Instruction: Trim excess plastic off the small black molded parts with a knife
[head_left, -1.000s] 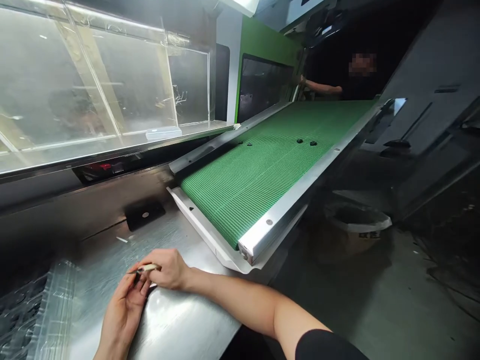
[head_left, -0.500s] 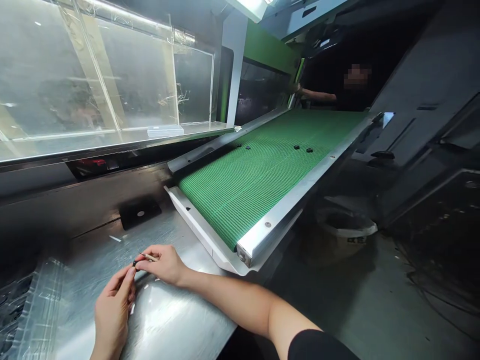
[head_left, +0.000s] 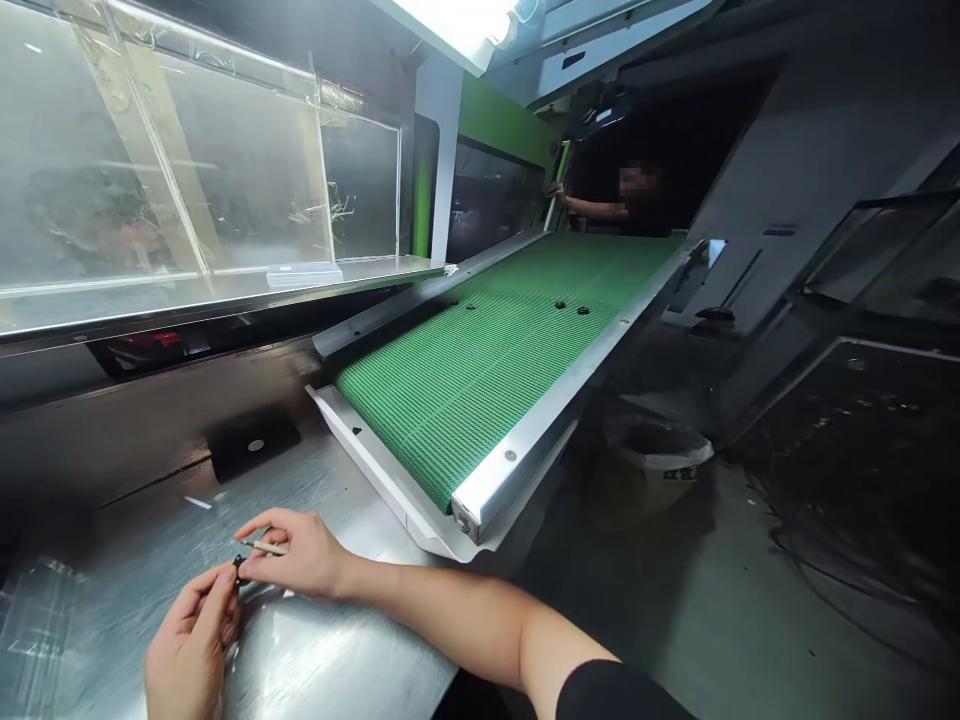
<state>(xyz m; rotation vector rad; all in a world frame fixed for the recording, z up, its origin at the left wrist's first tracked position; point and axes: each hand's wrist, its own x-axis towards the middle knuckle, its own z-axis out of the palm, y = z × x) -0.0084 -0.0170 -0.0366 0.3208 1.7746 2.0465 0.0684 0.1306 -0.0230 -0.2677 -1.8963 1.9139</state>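
My left hand (head_left: 184, 640) pinches a small black part (head_left: 239, 568) between thumb and fingertips, over the shiny metal table (head_left: 337, 650). Across from it, my right hand (head_left: 307, 553) grips a slim pen-like tool (head_left: 268, 548) with a pale handle and a thin dark tip. The right thumb reaches to the black part, while the right index finger is raised near the tool's tip. Fingers cover much of the part, so its exact shape cannot be made out.
A green conveyor belt (head_left: 465, 380) with metal side rails carries several small black pieces (head_left: 560, 305). Clear plastic trays (head_left: 45, 610) lie at the lower left. A lined bin (head_left: 660, 450) stands on the floor at right. Another person's arm (head_left: 596, 207) is at the belt's far end.
The whole view has shifted, so the hands appear lower and further left. My right index finger has lifted away from the black part; both hands keep their holds.
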